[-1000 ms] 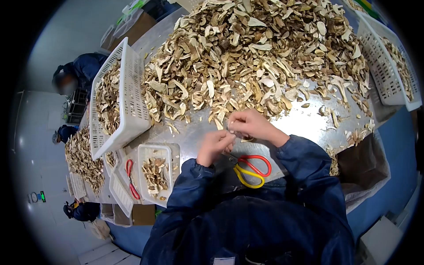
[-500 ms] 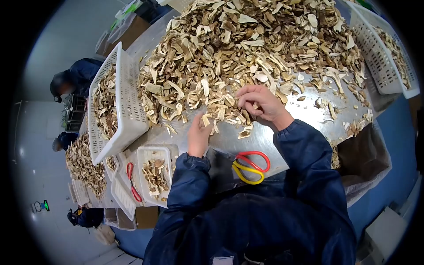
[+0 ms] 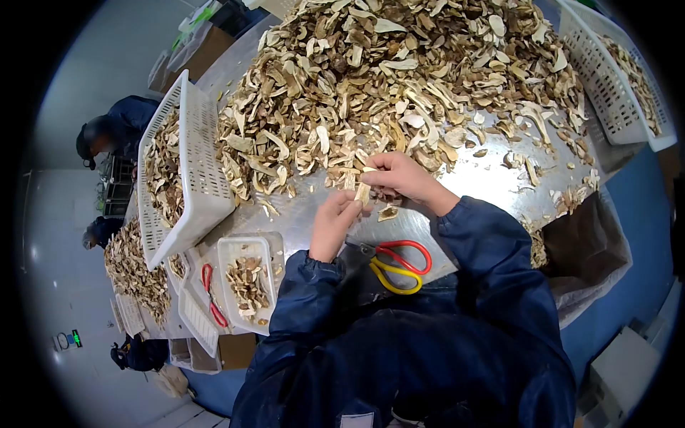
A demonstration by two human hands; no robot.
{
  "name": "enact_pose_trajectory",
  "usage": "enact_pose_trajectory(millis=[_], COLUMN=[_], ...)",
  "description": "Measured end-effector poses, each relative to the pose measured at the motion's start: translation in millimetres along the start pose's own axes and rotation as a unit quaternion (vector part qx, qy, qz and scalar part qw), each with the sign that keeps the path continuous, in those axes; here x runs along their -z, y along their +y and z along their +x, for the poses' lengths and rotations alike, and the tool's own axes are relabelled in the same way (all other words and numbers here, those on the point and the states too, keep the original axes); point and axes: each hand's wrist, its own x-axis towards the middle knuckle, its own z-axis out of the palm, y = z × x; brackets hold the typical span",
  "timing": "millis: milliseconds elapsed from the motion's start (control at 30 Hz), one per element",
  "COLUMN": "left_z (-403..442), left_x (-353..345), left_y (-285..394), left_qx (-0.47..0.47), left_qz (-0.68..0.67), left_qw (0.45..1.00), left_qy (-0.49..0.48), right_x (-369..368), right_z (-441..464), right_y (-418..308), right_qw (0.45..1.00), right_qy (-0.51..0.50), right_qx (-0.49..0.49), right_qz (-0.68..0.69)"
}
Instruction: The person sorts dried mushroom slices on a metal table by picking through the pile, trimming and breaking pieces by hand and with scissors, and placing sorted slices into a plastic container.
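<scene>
My left hand (image 3: 334, 224) pinches a pale dried slice (image 3: 362, 194) between thumb and fingers. Close beside it, my right hand (image 3: 404, 180) has its fingers pressed together at the upper end of that slice; what they hold is too small to make out. Both hands are at the near edge of a large heap of dried brown and cream slices (image 3: 399, 78). A small slice (image 3: 387, 213) lies on the metal just below my right hand. Scissors with one red and one yellow handle (image 3: 401, 266) lie nearer my body.
A white basket (image 3: 207, 157) of slices stands left, another (image 3: 606, 78) at the far right. A shallow white tray (image 3: 270, 285) holds pieces beside red-handled scissors (image 3: 208, 294). A lined bin (image 3: 592, 257) is at the right. Several people are at the left.
Both hands were together, then parted toward the heap, and now meet again around a pale slice. The red-and-yellow scissors stay on the table. The view has shifted slightly.
</scene>
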Motion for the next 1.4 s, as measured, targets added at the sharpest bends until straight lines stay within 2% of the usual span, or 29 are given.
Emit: enact_pose_trajectory(millis=[67,167,200,300,433,533,633,667,800,900,1000,1100,1167,1200,1233,1300,1333,1400], left_z=[-1.2,-4.5,-7.6,-8.4,-5.2,-0.9,-4.7,-2.8,-0.3,1.8,5.8,4.7,2.9,-0.7,-0.6,1.8,0.0,3.6], left_x=[3.0,-9.4,-11.5,-13.5,-9.5,-1.4,-5.4,-10.3,-9.9,-10.3,-11.5,-14.0,-5.8,-0.8,4.6,13.2,13.3,2.7], left_y=[-8.4,-1.4,5.1,3.8,-4.7,-10.4,1.3,-1.2,-0.9,-1.2,-1.7,8.1,14.6,21.6,14.0,-8.2,-7.8,-1.6], left_qx=[0.015,-0.045,-0.059,-0.114,-0.098,-0.153,-0.086,-0.095,-0.102,-0.119,-0.163,-0.163,-0.133,-0.071,-0.08,-0.099,-0.058,-0.094], left_qz=[0.017,0.064,0.115,0.104,0.074,0.185,0.108,0.023,0.079,0.094,0.083,0.1,0.14,0.189,0.225,0.297,0.299,0.333], left_qw=[1.0,0.996,0.99,0.988,0.992,0.971,0.988,0.992,0.989,0.986,0.982,0.981,0.981,0.978,0.97,0.949,0.952,0.938], left_qy=[0.005,0.041,0.051,0.028,0.001,0.017,0.073,0.078,0.078,0.066,0.053,0.025,-0.009,-0.057,-0.052,-0.046,-0.025,0.001], right_x=[-1.0,-10.9,-11.8,-5.8,-3.3,0.5,-4.5,-4.8,-10.0,-12.4,-8.3,2.4,22.5,32.2,41.1,61.1,72.1,81.6], right_z=[-0.6,-4.6,-5.8,-6.7,-0.8,-2.0,0.1,2.0,-1.6,2.7,-0.3,-0.8,1.3,1.9,1.8,-3.6,-4.5,-1.5], right_y=[-0.6,-3.1,-4.5,-4.3,8.8,7.0,10.6,15.5,10.5,17.2,10.6,11.8,7.1,2.5,-2.5,-9.8,-6.5,1.0], right_qw=[0.999,0.999,0.995,0.979,0.979,0.971,0.989,0.993,0.999,0.997,0.981,0.956,0.911,0.901,0.888,0.842,0.834,0.823], right_qy=[-0.009,-0.033,-0.048,-0.077,-0.086,-0.076,-0.037,-0.034,-0.023,0.001,-0.031,-0.023,-0.084,-0.032,0.02,0.107,0.067,0.02], right_qx=[-0.01,-0.013,-0.029,-0.067,-0.083,-0.091,-0.066,-0.057,0.026,0.079,-0.021,-0.034,0.077,0.109,0.141,0.1,0.131,0.174], right_qz=[0.036,0.018,0.077,0.175,0.168,0.206,0.13,0.102,0.027,0.025,0.191,0.289,0.397,0.418,0.438,0.519,0.532,0.54])
